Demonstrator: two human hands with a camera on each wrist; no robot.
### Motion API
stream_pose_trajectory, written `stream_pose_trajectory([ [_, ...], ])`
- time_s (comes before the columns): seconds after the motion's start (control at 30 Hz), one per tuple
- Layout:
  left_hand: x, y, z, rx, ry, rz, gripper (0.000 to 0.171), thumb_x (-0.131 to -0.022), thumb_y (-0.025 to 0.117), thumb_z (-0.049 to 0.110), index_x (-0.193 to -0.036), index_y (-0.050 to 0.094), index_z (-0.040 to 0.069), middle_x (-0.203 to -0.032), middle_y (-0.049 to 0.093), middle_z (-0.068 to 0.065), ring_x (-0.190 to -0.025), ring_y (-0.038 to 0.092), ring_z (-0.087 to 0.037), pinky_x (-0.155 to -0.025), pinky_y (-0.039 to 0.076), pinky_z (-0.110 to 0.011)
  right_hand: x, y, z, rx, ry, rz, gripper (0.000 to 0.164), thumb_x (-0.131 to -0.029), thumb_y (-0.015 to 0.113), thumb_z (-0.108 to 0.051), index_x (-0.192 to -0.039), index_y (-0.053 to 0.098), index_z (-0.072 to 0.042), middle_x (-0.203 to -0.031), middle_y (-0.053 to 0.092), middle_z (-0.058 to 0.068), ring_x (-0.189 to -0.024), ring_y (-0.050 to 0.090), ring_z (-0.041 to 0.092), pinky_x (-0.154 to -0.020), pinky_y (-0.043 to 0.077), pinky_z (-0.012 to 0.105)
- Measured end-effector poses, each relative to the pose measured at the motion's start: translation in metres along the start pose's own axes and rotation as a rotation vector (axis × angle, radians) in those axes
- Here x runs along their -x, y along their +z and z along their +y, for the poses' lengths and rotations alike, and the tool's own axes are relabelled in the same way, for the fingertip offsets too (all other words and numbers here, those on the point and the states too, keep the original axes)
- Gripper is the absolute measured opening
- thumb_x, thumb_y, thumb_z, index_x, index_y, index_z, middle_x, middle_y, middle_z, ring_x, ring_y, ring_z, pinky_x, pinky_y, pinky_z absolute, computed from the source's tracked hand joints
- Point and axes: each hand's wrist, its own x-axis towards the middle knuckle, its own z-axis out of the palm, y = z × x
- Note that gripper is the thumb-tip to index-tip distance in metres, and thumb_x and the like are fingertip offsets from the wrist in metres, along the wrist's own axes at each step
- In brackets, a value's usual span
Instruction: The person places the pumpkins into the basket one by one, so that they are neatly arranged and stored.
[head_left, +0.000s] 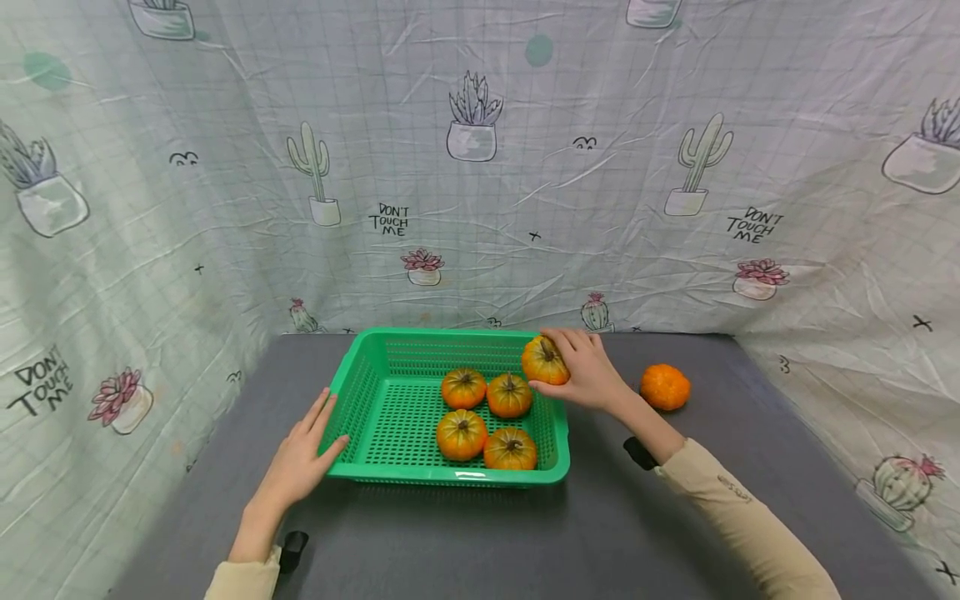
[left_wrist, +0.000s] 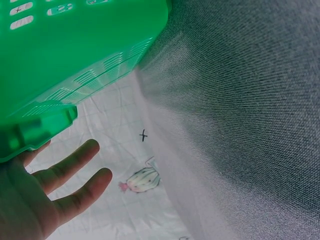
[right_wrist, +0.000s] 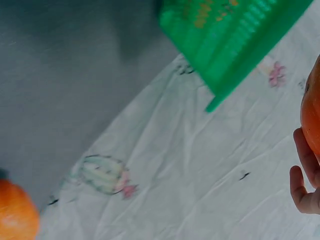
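Observation:
My right hand [head_left: 585, 372] grips a small orange-and-green pumpkin [head_left: 544, 360] over the right end of a green plastic basket [head_left: 450, 476]. In the right wrist view, this pumpkin [right_wrist: 312, 112] and a few fingertips [right_wrist: 298, 182] show at the right edge. Several similar pumpkins [head_left: 462, 434] sit in the basket's right half. At the basket's left rim rests my left hand [head_left: 297, 454], its fingers fairly straight. The left wrist view has the fingers [left_wrist: 75, 162] extended beside the rim, partly beneath it.
One brighter orange pumpkin [head_left: 665, 387] lies on the dark grey table [head_left: 480, 542], right of the basket. A pale cloth [head_left: 480, 217] printed with cacti and potted plants hangs behind the table and along both sides.

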Motion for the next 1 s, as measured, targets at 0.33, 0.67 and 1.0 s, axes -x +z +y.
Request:
stream_pose_trajectory([
  [0.33, 0.0, 0.002, -0.001, 0.003, 0.004, 0.006, 0.065, -0.09, 0.051, 0.028, -0.143, 0.021, 0.005, -0.15, 0.014, -0.013, -0.119, 0.034, -0.05, -0.083, 0.03, -0.068, -0.033, 0.003, -0.03, 0.0, -0.079, 0.004, 0.073, -0.072, 0.065, -0.053, -0.13, 0.044, -0.013, -0.118, 0.053, 0.009, -0.105, 0.048, 0.026, -0.085, 0.033, 0.046],
  [0.67, -0.001, 0.001, 0.001, -0.002, -0.005, 0.004, 0.065, -0.09, 0.051, 0.029, -0.143, 0.021, 0.006, -0.15, 0.013, -0.012, -0.118, 0.035, -0.05, -0.083, 0.03, -0.068, -0.062, 0.007, -0.058, 0.001, -0.126, -0.059, 0.072, -0.073, 0.061, -0.057, -0.13, 0.043, -0.016, -0.119, 0.054, 0.005, -0.105, 0.045, 0.023, -0.088, 0.032, 0.044],
  [1.0, -0.002, 0.001, 0.001, -0.008, -0.005, -0.001, 0.065, -0.09, 0.05, 0.029, -0.143, 0.021, 0.006, -0.15, 0.013, -0.012, -0.119, 0.035, -0.049, -0.083, 0.03, -0.068, -0.09, 0.021, -0.088, -0.012, -0.12, -0.039, 0.069, -0.073, 0.059, -0.059, -0.124, 0.046, -0.014, -0.113, 0.053, 0.003, -0.106, 0.044, 0.022, -0.088, 0.033, 0.041],
])
